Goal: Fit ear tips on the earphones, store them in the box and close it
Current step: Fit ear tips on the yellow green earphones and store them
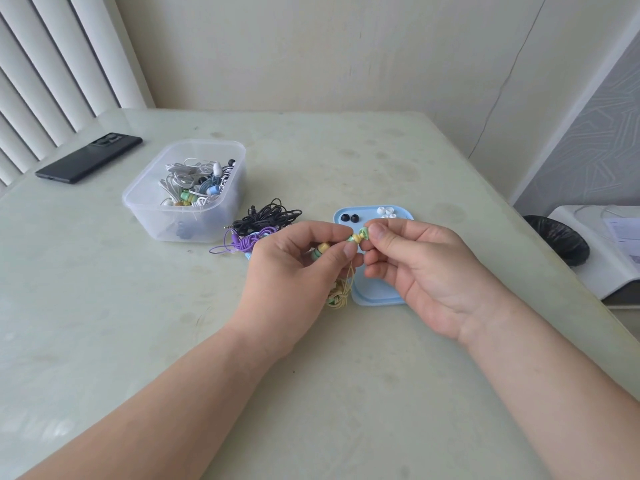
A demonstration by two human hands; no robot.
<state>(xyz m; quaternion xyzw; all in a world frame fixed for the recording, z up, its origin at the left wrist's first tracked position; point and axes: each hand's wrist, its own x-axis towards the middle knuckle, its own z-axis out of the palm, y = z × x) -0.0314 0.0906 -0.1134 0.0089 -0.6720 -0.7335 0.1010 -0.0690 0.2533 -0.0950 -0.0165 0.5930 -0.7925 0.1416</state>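
Two hands meet over the pale table (346, 393). Clear box (185, 192) sits far left, open, holding tangled earphones; black phone (88, 157) lies beyond it. Blue lid (375, 289) lies flat under our hands, with two black ear tips (349, 218) and several white ear tips (387, 212) at its far edge. Black cable bundle (268, 216) and purple cable bundle (239, 242) lie between box and lid. Our left hand (294, 268) pinches a yellow-green earbud (354, 238), its cord dangling. Our right hand (426, 268) pinches a green ear tip (364, 233), touching the earbud's nozzle.
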